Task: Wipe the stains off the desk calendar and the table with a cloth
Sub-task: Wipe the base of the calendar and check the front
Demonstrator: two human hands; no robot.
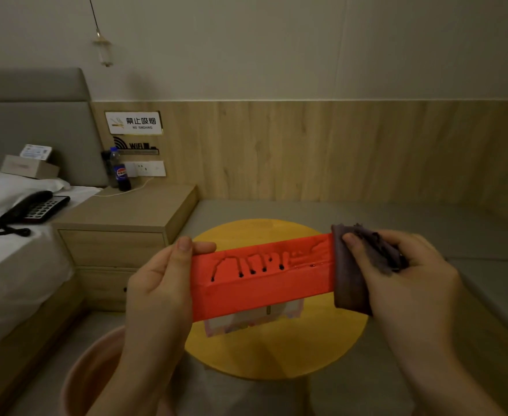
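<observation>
Left hand: my left hand (159,283) grips the 9 o'clock end of the bright red-orange folded-card desk calendar (261,277), thumb on top, fingers curled beneath.
Right hand: my right hand (402,271) is closed round a crumpled dull-purple cloth (354,265), thumb pressing it onto the calendar's 3 o'clock end.
Calendar position: I hold it in the air above the round yellow table (276,349), well clear of the top, tilted with the 3 o'clock end higher.
Stains: dark drips with beaded ends run down the upper face between the hands; streaks near the cloth look wet and smeared.
Risk, smearing: I judge that a damp cloth dragged toward 9 o'clock could spread the dark beads rather than lift them.
Risk, bending: only the two ends are supported, so hard pressure mid-span could crease the card.
Risk, slipping: a one-ended grip against a sideways wipe may let the calendar twist out and drop.
Risk, pages: pale printed pages (252,321) hang below at 6 o'clock; runoff could reach them.
Table: its stains, if any, I cannot tell from here; that part looks not yet begun.
Nearby: a pink basin (96,370) sits at 7 o'clock.
</observation>
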